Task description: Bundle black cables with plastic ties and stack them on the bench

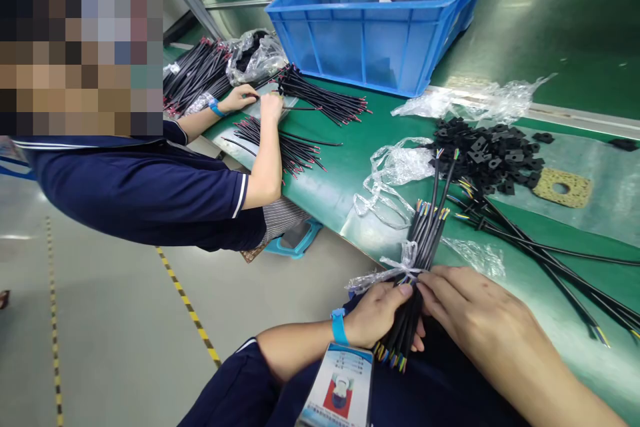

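Observation:
A bundle of black cables (pixel 425 240) with coloured wire ends stands tilted over my lap. A clear plastic tie (pixel 406 265) is looped round its middle. My left hand (pixel 383 313), with a blue band on the wrist, is wrapped round the bundle below the tie. The fingers of my right hand (pixel 465 300) are pinched at the tie, against the bundle's right side. Two cables stick out higher than the others at the top. Loose black cables (pixel 545 253) lie on the green table to the right.
Small black parts (pixel 490 153) are heaped beside a yellow sponge (pixel 563 188). Plastic strips (pixel 395 167) lie near the table edge. Behind stands a blue crate (pixel 360 40). At left a co-worker's hands (pixel 270 107) handle black cables (pixel 325 97) with red ends.

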Motion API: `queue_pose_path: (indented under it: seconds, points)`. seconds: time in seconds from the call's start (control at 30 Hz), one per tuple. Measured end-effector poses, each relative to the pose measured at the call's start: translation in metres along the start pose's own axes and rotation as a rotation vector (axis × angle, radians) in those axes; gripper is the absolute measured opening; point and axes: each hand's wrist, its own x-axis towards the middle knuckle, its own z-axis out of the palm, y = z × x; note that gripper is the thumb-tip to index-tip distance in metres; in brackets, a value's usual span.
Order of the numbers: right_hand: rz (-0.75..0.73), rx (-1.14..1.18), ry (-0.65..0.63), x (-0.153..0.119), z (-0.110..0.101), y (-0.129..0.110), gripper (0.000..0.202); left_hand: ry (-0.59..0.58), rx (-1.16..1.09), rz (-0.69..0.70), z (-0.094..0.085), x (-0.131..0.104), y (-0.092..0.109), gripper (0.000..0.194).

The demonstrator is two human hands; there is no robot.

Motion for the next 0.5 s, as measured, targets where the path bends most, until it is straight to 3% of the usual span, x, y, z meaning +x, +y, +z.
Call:
queue_pose_path:
  seconds: [0.13,0.27,0.5]
  points:
    - [0.012,-0.059,-0.014,0.000,0.001,-0.006,0.038,0.023,0.002,-0.004,-0.001,0.000,-0.001,0.089]
    - [-0.071,-0.113,-0.058,0.006,0.005,-0.001,0.033,0.027,0.020,0.042,0.000,0.001,-0.003,0.085]
    - [-0.147,-0.159,-0.011,0.001,0.014,0.008,0.019,0.015,-0.008,0.053,-0.002,0.004,-0.006,0.082]
